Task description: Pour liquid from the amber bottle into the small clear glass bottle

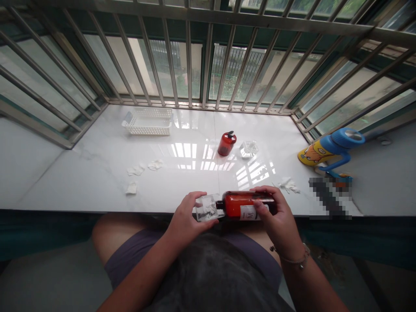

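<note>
My right hand [276, 214] is wrapped round a large amber bottle [242, 203] with a white label, held on its side at the near edge of the white sill. The bottle's mouth points left into a small clear glass bottle [205, 208], which my left hand [186, 219] grips. Both hands are closed on what they hold, just above my lap.
On the white marble sill [97, 173] stand a small amber pump bottle [226, 143], a clear glass container [248, 148] and a white plastic basket [147, 121]. Crumpled tissue bits [136, 170] lie left and right. A blue-yellow flashlight [329, 149] lies right. Window bars enclose the back.
</note>
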`<state>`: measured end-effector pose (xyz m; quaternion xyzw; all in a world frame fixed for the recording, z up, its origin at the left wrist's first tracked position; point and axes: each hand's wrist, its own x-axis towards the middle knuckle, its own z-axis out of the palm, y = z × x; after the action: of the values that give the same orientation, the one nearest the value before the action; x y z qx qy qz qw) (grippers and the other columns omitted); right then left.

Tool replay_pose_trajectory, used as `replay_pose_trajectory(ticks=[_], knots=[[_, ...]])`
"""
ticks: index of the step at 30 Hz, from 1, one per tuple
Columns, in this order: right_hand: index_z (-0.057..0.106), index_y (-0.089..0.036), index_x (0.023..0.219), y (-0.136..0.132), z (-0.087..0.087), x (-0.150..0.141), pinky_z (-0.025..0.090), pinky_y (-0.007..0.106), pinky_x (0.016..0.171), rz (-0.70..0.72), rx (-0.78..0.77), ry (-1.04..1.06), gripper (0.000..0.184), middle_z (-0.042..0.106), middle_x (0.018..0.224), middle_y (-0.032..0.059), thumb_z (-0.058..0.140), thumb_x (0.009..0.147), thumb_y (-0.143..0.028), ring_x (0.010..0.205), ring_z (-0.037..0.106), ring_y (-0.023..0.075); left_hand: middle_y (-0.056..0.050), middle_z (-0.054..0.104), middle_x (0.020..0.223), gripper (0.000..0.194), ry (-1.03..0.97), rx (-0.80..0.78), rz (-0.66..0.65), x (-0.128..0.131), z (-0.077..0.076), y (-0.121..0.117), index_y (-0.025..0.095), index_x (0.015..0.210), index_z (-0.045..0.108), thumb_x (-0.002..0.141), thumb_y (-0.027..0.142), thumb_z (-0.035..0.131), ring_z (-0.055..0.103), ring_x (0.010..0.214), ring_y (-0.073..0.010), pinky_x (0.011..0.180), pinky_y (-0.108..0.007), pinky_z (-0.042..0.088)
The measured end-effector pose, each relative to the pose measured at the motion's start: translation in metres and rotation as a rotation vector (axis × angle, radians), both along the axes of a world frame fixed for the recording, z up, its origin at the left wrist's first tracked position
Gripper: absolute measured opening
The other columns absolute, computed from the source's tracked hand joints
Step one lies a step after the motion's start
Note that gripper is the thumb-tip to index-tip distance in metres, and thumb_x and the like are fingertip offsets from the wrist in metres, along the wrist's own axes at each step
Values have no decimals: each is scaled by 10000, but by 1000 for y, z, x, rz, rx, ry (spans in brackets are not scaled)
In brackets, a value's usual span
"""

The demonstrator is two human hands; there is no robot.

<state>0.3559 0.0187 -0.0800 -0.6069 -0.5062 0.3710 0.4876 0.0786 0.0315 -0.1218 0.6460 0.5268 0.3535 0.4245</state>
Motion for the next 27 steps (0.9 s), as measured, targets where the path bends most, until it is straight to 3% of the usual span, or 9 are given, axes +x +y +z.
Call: replay_pose_trajectory(ticks=[17,27], knots=[[678,-304,1216,3,-15,12,613,342,853,47,49,-39,381,748,1235,68,799,950,-547,1052,731,260,-63,657,1389,720,-15,-22,-8,-2,-1,-1,297,1370,622,750,364,982,714,1116,-255,1002,-442,643],[681,-293,1197,1,-2,3,604,351,852,7,33,-18,391,739,1233,72,800,941,-564,1059,715,265,-75,663,1382,714,-10,-6,-8,-2,-3,0,285,1366,629,750,383,977,719,1130,-268,1011,-456,647]])
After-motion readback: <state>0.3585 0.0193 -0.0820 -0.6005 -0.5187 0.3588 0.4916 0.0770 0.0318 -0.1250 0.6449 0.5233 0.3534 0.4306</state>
